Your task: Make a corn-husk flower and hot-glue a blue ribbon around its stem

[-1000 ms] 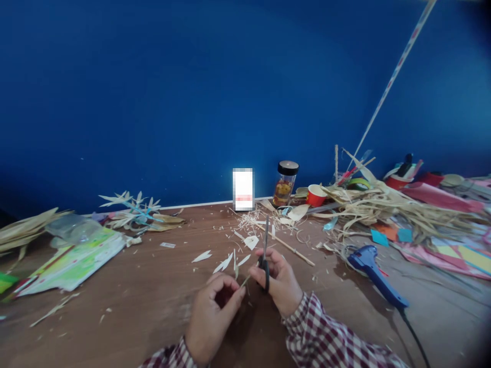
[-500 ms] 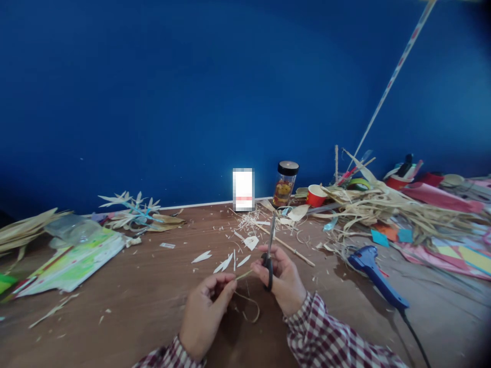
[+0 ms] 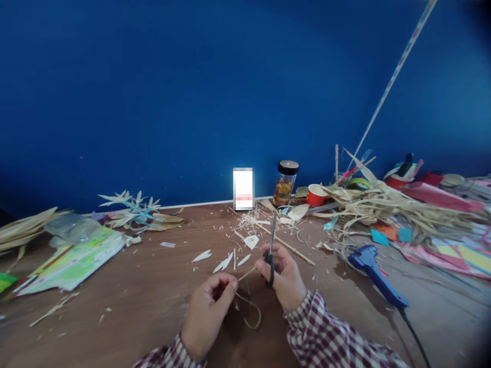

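Beyond both hands spreads the brown wooden table (image 3: pixel 115 306), smooth and matte, littered with pale shavings. Off to the right hand's far side lies a big tangle of dry straw-like strips (image 3: pixel 387 209), flat, fibrous and brittle-looking. Nearer on that side rests a blue glue gun (image 3: pixel 374 273) of hard plastic.

The right hand (image 3: pixel 286 276) is closed around black-handled scissors (image 3: pixel 270 250), blades pointing away and nearly together. The left hand (image 3: pixel 209 312) pinches one end of a thin strip (image 3: pixel 247 273) between thumb and forefinger. The strip runs taut between the hands, its loose tail curling down just below them. It looks featherlight, springy yet easily split, so it is probably best gripped close to the cutting point.
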Tool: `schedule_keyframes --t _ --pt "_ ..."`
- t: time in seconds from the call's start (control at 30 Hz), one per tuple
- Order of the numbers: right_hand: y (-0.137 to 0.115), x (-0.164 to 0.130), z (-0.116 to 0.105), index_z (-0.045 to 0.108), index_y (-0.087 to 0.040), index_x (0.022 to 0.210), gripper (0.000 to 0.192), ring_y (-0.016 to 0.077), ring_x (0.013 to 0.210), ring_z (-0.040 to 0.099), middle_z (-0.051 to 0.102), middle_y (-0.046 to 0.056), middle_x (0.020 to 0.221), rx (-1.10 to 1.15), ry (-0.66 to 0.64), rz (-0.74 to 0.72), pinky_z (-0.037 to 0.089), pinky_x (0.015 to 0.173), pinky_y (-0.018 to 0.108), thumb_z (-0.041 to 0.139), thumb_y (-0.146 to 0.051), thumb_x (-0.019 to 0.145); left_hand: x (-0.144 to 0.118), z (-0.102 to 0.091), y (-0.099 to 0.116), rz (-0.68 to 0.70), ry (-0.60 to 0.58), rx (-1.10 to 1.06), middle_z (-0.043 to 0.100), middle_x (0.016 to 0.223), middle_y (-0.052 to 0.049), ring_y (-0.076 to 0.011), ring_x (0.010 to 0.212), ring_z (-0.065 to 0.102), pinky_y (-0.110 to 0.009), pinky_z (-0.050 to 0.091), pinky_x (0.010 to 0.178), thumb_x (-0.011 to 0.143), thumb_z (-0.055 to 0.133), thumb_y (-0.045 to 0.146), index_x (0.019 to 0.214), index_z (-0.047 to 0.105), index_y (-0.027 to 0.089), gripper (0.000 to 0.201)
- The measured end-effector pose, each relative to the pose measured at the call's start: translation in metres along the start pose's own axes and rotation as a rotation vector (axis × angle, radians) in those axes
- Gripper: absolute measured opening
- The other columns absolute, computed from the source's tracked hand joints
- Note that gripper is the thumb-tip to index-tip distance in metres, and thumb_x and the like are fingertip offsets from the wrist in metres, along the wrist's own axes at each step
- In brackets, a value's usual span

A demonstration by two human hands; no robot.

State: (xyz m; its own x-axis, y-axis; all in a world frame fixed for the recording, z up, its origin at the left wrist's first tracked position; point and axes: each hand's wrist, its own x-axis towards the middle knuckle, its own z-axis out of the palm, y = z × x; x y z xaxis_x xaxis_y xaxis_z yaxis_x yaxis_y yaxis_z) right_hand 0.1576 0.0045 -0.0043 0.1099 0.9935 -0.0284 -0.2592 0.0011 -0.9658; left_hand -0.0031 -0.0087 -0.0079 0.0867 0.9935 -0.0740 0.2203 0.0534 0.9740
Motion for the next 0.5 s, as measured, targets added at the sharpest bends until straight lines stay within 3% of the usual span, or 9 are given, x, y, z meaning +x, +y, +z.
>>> schedule_keyframes --t 0.5 --pt "0.0002 0.0018 -0.0024 0.047 -0.020 0.092 0.039 0.0073 0.049 0.045 0.055 -0.005 0.062 -0.030 0.046 -0.011 0.035 0.043 0.018 0.070 -0.022 0.060 0.0021 -0.0016 -0.0038 -0.031 -0.001 -0.037 0.053 0.058 0.002 -0.0092 0.048 0.042 -0.020 0.035 0.045 0.069 0.056 0.039 0.077 0.061 0.015 0.026"
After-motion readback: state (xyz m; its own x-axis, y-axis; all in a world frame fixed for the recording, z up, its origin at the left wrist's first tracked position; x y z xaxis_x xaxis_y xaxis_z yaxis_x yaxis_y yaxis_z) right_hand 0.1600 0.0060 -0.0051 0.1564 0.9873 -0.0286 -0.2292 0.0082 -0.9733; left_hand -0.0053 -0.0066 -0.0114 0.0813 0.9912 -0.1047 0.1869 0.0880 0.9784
